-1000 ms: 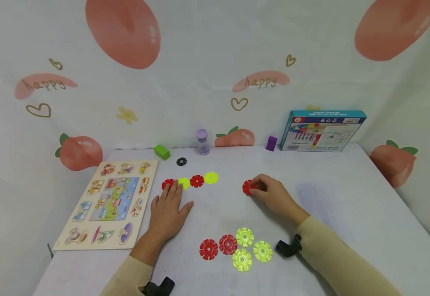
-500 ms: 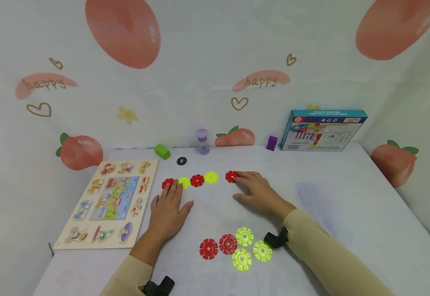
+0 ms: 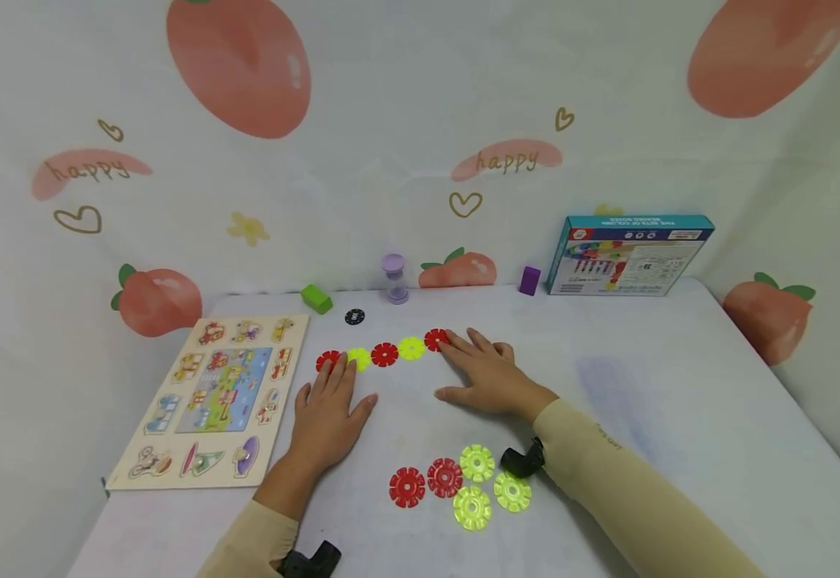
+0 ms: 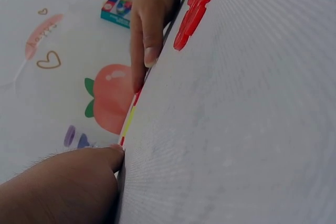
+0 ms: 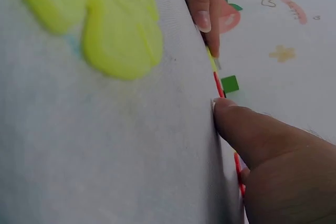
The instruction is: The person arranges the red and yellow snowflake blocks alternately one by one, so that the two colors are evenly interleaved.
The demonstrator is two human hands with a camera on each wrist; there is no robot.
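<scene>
Toothed plastic discs form a row across the table: a red disc (image 3: 326, 356), a yellow disc (image 3: 360, 356), a middle red disc (image 3: 385, 354), another yellow disc (image 3: 411, 348) and a right-end red disc (image 3: 434, 339). My left hand (image 3: 328, 417) lies with fingers spread, its fingertips over the first red disc and the edge of the yellow one beside it. With straight fingers my right hand (image 3: 494, 379) touches the right-end red disc, covering part of it. That disc sits close beside its yellow neighbour. In the right wrist view, the thumb (image 5: 252, 135) rests near the tabletop.
Loose red discs (image 3: 407, 487) and yellow discs (image 3: 472, 507) lie nearer the front. At the left is a wooden puzzle board (image 3: 271, 449). Along the back stand a green block (image 3: 316, 298), black chip (image 3: 355, 316), hourglass (image 3: 395, 281), purple block (image 3: 529, 281) and box (image 3: 625, 261).
My right hand has slid the red disc leftward to the row's end, going from a pinch to straight fingers on it. The left hand has stayed in place.
</scene>
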